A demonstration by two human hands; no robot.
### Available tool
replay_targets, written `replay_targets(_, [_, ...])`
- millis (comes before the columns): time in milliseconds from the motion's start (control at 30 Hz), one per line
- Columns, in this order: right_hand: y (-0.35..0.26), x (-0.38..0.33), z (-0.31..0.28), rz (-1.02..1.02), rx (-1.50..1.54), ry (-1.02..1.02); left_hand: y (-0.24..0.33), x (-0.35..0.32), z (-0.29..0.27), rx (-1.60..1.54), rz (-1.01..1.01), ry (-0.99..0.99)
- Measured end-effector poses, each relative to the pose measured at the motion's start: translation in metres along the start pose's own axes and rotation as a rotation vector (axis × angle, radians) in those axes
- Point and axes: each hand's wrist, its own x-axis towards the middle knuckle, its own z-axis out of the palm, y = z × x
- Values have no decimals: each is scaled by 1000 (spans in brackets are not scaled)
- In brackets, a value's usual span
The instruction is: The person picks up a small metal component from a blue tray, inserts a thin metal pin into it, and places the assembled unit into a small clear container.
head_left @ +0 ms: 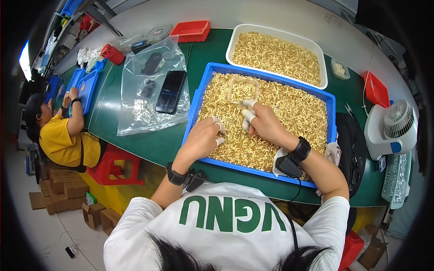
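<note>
A blue tray (332,118) in front of me is filled with small gold-coloured metal pieces (289,113). White finger cots cover several of my fingertips. Over the left part of the pieces, my left hand (203,137) has its fingers curled in; anything between them is too small to make out. My right hand (264,121) is closed in a pinch near the tray's middle, its fingertips low over the pieces. What it holds, if anything, cannot be seen. Just beyond it, a small clear plastic box (233,91) rests on the pieces, with some of them inside.
Behind the tray stands a white tub (323,67) of similar pieces. To the left, a phone (171,92) lies on a clear plastic bag (131,106). A red bin (192,30) sits farther back. A fan (398,119) and black bag (350,151) are right; a co-worker (68,135) sits left.
</note>
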Motion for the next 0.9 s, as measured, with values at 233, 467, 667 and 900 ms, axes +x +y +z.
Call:
replay_targets(233, [4, -3, 10, -149, -102, -98, -6, 8, 17, -672, -286, 210])
replay_targets(467, [6, -5, 12, -275, -240, -76, -14, 13, 16, -1497, -417, 249])
replay_targets(667, [7, -5, 13, -311, -250, -48, -9, 13, 22, -1778, -393, 227])
replay_targets(900, [9, -5, 13, -328, -277, -26, -5, 13, 23, -1692, -359, 248])
